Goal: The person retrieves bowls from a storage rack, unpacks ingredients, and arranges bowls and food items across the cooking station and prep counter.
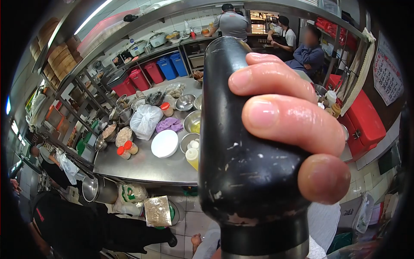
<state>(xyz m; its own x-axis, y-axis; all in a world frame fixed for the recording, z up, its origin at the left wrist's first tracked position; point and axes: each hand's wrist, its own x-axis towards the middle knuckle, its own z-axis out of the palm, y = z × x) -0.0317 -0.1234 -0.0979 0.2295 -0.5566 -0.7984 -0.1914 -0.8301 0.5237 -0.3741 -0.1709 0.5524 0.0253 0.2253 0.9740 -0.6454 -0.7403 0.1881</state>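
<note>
While the head camera looks straight over it, a black metal drinking bottle (250, 172) fills the centre of view, base end up and away, neck down toward the wearer. What appears to be the right hand (293, 108) is closed firmly around its body, fingertips pressed to the near face. A small patch of skin low down, perhaps the left hand (196, 240), is too little seen to tell its grip. The step in hand looks like holding the bottle raised, probably to drink; a next move would call for an unbroken wrap while tilting it back upright, clear of the face. No lettering shows on its chipped paint.

Beyond stands a steel worktable (142, 169), with a white bowl (164, 143), a purple cloth (169, 125) and a knotted plastic bag (146, 121); no label there can be read. Below, a plastic sack (133, 193) carries a green mark, illegible. Farthest right, a wall calendar (388, 71) shows rows of date numerals, some red, its heading unreadable.
</note>
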